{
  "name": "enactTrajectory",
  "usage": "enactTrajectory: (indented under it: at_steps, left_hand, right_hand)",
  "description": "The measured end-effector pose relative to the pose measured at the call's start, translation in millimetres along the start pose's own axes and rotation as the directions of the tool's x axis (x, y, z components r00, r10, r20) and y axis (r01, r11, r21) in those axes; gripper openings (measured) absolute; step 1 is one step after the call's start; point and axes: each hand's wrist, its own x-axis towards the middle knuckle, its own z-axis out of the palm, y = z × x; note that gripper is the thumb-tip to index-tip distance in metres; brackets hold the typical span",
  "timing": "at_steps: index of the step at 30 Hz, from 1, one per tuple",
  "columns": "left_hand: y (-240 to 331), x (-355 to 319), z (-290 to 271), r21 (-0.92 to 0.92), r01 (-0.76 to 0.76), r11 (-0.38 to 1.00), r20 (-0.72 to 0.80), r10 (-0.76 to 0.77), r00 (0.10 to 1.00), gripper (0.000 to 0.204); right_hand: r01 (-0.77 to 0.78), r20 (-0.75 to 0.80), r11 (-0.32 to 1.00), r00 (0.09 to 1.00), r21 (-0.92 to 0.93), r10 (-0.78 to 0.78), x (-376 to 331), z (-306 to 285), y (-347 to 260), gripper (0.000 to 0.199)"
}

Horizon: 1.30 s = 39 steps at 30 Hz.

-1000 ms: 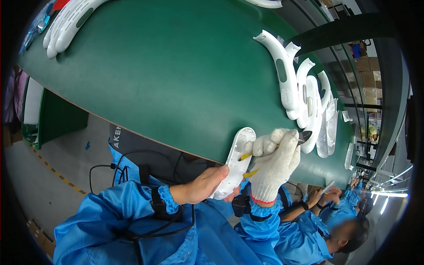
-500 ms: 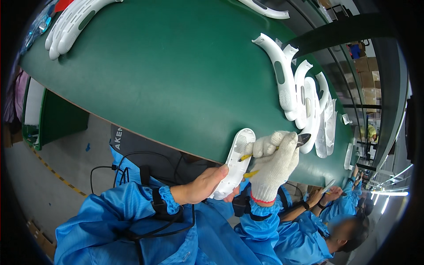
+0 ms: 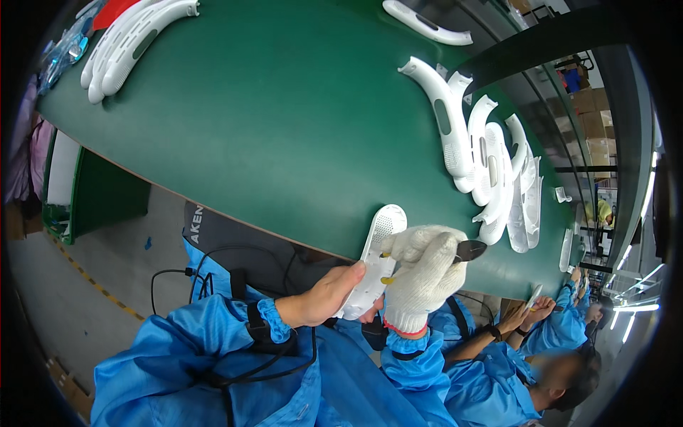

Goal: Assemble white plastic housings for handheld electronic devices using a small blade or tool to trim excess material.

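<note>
My bare left hand (image 3: pixel 332 288) grips a long white plastic part (image 3: pixel 370 274) with a rounded, perforated end, tilted above the table's near edge. Its thumb lies on top of the part, and fingertips show past the lower right side. In a white knitted glove, my right hand (image 3: pixel 420 267) is closed round a pair of pliers (image 3: pixel 470 250). Their dark metal head sticks out to the right, while two yellow handle ends poke out on the left, close to the white part. Whether the handles touch the part I cannot tell.
Several curved white plastic pieces (image 3: pixel 448 124) lie on the green table (image 3: pixel 270 128) at right, with another group (image 3: pixel 135 50) at far left. A green bin (image 3: pixel 107 192) stands beyond the left edge. At lower right, a co-worker in blue (image 3: pixel 491 377) sits nearby.
My right hand has shifted slightly left and down with the pliers, its wrist turned so the dark head faces differently. The left hand keeps its hold on the part.
</note>
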Motion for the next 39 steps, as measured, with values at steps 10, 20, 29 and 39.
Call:
enactTrajectory:
  at_steps: [10, 20, 29, 39]
  left_hand:
    - [21, -34, 1, 0.559, 0.033, 0.828, 0.021, -0.054, 0.998, 0.051]
    - [8, -21, 5, 0.514, -0.089, 0.853, -0.211, 0.226, 0.951, 0.033]
    - [4, -9, 13, 0.495, -0.092, 0.864, -0.298, 0.268, 0.916, 0.028]
    - [4, -8, 13, 0.515, -0.095, 0.852, -0.286, 0.276, 0.918, 0.027]
  right_hand:
    - [-0.174, 0.088, 0.93, 0.984, 0.324, 0.154, 26, 13, 2, 0.025]
    - [-0.264, 0.097, 0.913, 0.965, 0.312, 0.246, 57, 40, 4, 0.04]
    - [-0.379, 0.142, 0.899, 0.924, 0.218, 0.354, 10, 12, -8, 0.038]
    - [-0.324, 0.053, 0.933, 0.946, 0.156, 0.32, 2, 19, -5, 0.04]
